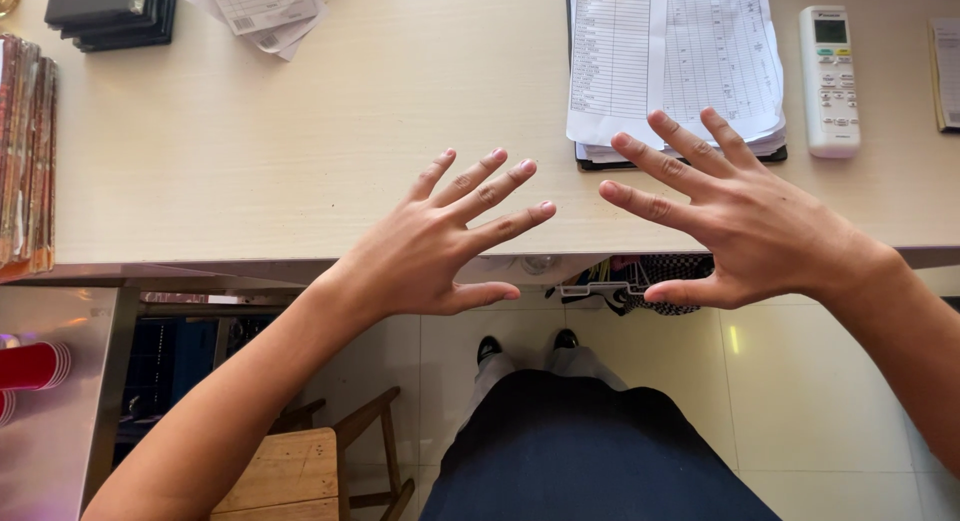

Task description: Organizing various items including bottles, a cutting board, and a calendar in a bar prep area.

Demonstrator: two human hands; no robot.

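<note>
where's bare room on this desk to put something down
Free: the wide middle of the desk, between the foil packs at left and the paper stack. Crowded: the right end, with papers beside the remote. Both hands hover empty.

A pale wooden desk (pixel 250 161) carries a white remote control (pixel 829 79) at far right, a stack of black folders (pixel 110 16) at far left, and loose printed slips (pixel 262 11) just beside them. Below, at near left, a wooden stool (pixel 300 471) stands on the tiled floor (pixel 820 401), with red plastic cups (pixel 35 366) further left.
</note>
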